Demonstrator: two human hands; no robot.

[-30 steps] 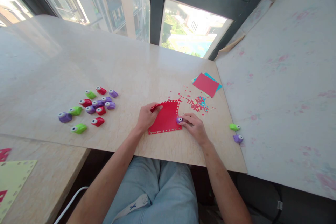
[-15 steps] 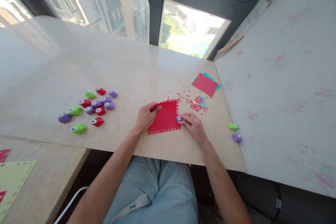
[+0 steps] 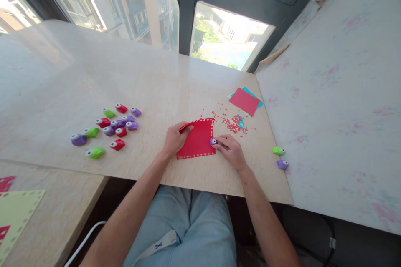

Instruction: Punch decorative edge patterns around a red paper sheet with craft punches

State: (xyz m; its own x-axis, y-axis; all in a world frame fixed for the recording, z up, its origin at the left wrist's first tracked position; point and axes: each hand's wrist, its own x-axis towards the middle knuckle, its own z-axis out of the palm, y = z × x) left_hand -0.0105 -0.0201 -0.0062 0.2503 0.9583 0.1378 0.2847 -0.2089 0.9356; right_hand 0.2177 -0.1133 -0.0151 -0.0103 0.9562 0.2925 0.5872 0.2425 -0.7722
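A red sheet of paper (image 3: 199, 139) lies in front of me, with small cut-out shapes along its top, right and bottom edges. My left hand (image 3: 175, 139) grips its left side, thumb on top, and the upper left corner is lifted a little. Between the fingers of my right hand (image 3: 231, 149) is a small purple craft punch (image 3: 213, 142), set over the paper's right edge. Just beyond the paper, tiny red and blue punched-out pieces (image 3: 234, 124) are scattered on the table.
Several green, red and purple craft punches (image 3: 117, 124) stand to the left. A green punch (image 3: 278, 150) and a purple punch (image 3: 282, 164) sit by the right wall. Red and blue paper sheets (image 3: 246, 101) lie at the back right. A punched yellow sheet (image 3: 23, 212) rests at lower left.
The view has shifted very slightly. Both hands, the red paper and the purple punch keep nearly the same positions.
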